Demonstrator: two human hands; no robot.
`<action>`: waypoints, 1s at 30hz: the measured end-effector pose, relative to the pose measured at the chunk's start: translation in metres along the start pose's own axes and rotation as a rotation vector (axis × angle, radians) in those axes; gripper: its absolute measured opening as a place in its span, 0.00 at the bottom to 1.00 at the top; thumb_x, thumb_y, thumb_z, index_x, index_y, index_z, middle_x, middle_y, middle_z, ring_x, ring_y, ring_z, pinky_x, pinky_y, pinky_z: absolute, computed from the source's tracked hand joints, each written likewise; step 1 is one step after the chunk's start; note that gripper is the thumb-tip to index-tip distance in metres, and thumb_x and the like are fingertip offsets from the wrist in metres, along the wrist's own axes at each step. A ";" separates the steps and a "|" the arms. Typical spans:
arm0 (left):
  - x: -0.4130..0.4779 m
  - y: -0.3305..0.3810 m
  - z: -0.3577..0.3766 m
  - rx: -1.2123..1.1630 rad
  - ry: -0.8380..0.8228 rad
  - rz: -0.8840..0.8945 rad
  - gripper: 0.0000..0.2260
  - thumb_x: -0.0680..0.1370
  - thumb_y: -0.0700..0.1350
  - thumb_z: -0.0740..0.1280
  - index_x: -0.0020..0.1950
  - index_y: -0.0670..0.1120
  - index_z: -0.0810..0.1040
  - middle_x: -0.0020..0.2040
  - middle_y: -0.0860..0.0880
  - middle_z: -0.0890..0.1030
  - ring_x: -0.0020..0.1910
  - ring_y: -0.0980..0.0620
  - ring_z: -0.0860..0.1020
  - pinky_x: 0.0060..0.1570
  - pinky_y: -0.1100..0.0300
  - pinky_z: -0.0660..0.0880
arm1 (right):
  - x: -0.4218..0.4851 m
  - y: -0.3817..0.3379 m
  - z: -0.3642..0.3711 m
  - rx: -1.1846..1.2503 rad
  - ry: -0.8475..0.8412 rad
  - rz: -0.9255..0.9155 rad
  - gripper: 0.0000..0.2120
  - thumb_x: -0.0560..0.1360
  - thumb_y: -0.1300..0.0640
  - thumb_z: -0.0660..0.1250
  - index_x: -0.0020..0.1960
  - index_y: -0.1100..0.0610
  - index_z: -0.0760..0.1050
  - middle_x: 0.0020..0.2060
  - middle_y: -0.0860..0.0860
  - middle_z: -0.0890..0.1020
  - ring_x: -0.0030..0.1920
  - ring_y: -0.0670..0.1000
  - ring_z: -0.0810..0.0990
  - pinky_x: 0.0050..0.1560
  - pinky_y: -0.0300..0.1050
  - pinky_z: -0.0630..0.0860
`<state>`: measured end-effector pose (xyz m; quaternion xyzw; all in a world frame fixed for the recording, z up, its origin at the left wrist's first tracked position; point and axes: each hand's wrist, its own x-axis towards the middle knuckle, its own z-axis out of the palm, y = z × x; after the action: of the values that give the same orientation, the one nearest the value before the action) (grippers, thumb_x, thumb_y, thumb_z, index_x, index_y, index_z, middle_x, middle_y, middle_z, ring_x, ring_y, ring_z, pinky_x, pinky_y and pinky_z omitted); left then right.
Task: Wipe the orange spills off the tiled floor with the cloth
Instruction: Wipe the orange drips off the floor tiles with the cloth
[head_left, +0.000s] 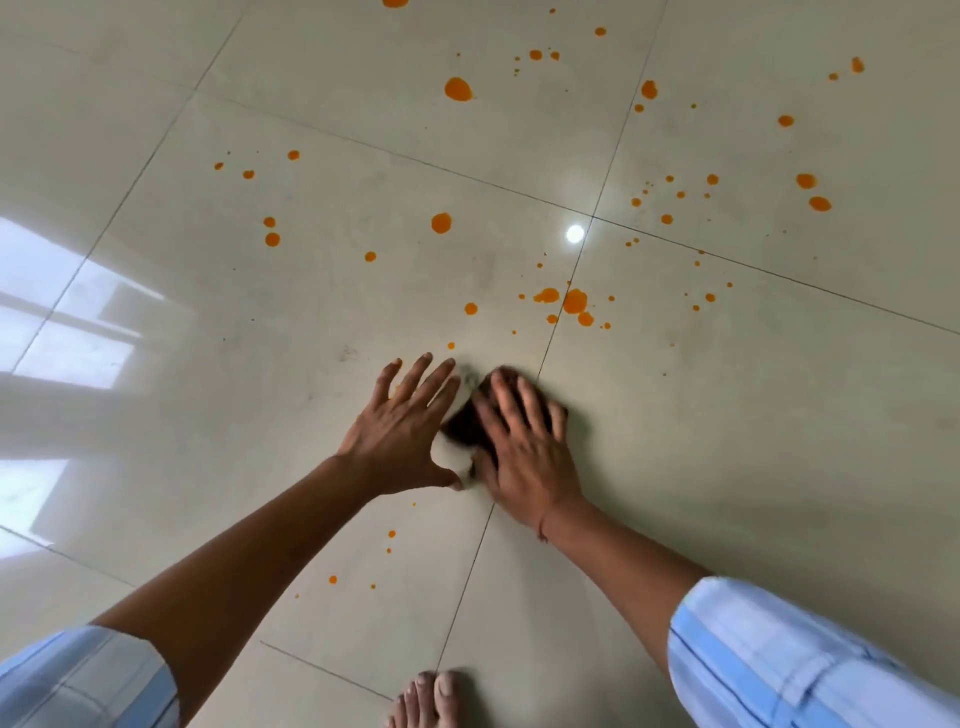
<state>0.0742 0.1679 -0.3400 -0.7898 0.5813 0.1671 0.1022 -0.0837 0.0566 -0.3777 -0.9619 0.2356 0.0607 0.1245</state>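
Note:
Orange spills (574, 300) lie scattered as drops and blots over the glossy beige tiled floor (260, 364), thickest ahead of my hands and to the far right. A dark cloth (465, 423) with a pale edge lies on the floor at the middle of the view. My right hand (524, 447) presses flat on the cloth, fingers spread and blurred. My left hand (402, 428) rests open on the tile just left of the cloth, fingers straight, thumb near the cloth's pale edge. A few small drops (391, 534) sit between my forearms.
My bare foot (431, 699) stands at the bottom edge, close below my arms. Window light reflects brightly on the tiles at the left (67, 332). Dark grout lines (566, 291) cross the floor. A round lamp reflection (574, 234) shines ahead.

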 end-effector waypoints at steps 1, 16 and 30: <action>-0.008 -0.005 0.003 -0.010 -0.002 -0.024 0.55 0.62 0.76 0.63 0.79 0.44 0.53 0.80 0.47 0.49 0.78 0.46 0.42 0.73 0.45 0.36 | -0.020 0.002 0.003 -0.003 -0.029 -0.087 0.30 0.76 0.43 0.57 0.76 0.50 0.60 0.78 0.52 0.58 0.76 0.58 0.57 0.69 0.61 0.57; -0.144 -0.022 0.059 -0.337 -0.061 -0.576 0.59 0.59 0.78 0.63 0.79 0.49 0.46 0.80 0.48 0.43 0.78 0.45 0.41 0.74 0.44 0.39 | -0.031 -0.029 0.014 -0.090 -0.078 -0.479 0.32 0.73 0.42 0.59 0.75 0.48 0.63 0.76 0.53 0.62 0.74 0.58 0.63 0.68 0.60 0.61; -0.215 -0.055 0.088 -0.408 0.084 -0.777 0.24 0.82 0.50 0.55 0.78 0.48 0.55 0.79 0.48 0.54 0.78 0.45 0.51 0.74 0.44 0.48 | -0.002 -0.142 0.034 -0.046 -0.092 -0.404 0.32 0.71 0.42 0.58 0.75 0.50 0.65 0.75 0.54 0.64 0.73 0.59 0.62 0.68 0.61 0.57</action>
<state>0.0566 0.4058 -0.3404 -0.9598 0.1999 0.1953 -0.0242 -0.0210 0.1889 -0.3802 -0.9884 0.0305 0.0839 0.1227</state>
